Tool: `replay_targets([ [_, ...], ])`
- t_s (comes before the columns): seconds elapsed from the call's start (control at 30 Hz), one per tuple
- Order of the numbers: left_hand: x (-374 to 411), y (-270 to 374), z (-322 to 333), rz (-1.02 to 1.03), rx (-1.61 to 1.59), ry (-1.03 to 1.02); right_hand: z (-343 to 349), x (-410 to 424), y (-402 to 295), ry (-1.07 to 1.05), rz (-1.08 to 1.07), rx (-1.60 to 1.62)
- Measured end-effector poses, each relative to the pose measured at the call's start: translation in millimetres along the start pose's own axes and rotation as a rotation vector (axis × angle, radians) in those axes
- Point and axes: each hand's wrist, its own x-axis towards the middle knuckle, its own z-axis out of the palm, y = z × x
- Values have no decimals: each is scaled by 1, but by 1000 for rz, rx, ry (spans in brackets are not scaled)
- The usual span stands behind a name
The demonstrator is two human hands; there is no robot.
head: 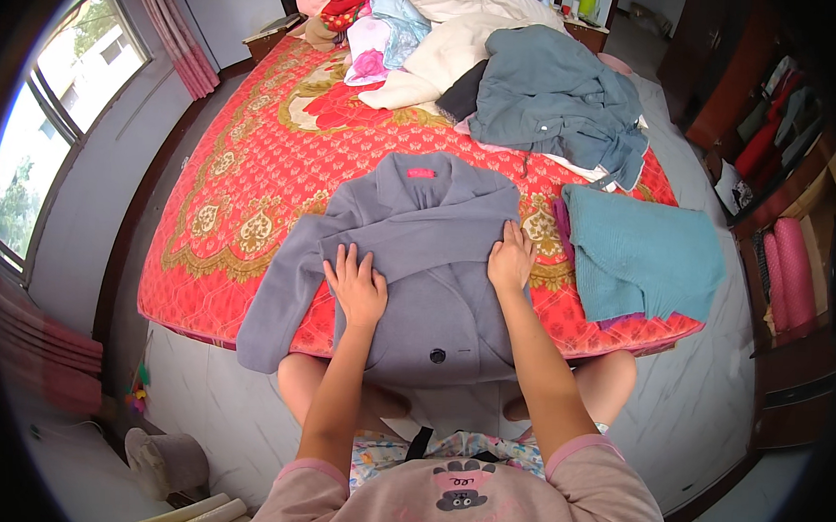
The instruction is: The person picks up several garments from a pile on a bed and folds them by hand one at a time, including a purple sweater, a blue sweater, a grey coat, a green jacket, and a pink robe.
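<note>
A grey-blue wool coat [416, 309] lies front up on the bed, its lower part hanging over the near edge. One sleeve [419, 233] is folded across the chest. The other sleeve [278, 304] hangs out to the left, its cuff past the bed's edge. My left hand [357, 286] rests flat, fingers spread, on the cuff end of the folded sleeve. Near the shoulder fold on the right, my right hand [511, 257] presses on the fabric with its fingers over the sleeve. A dark button [437, 356] shows low on the coat front.
The bed [220, 185] has a red and gold patterned cover. Right of the coat sits a stack topped by a folded teal knit garment [646, 248]. Farther back lie a dark green-grey jacket [555, 93] and cream bedding [446, 48]. An open wardrobe [786, 205] stands at the right.
</note>
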Motion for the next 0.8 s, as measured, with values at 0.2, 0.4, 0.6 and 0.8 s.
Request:
replay_targets([
  [0.2,-2,-1,0,-242,-146,235,-7,14,-8,-150,135,14],
  [0.4,-11,-11,-11,-261,-325,43,-41,-14,-67,-18,-212,-112],
  [0.6,-55,-25,-40,-1125,-1549,529,-21,-89,-112,-290,-579,-39],
  [0.8,-58,-86,-85,-1312,-2688,403,-18,-96,-128,-312,-484,-97],
])
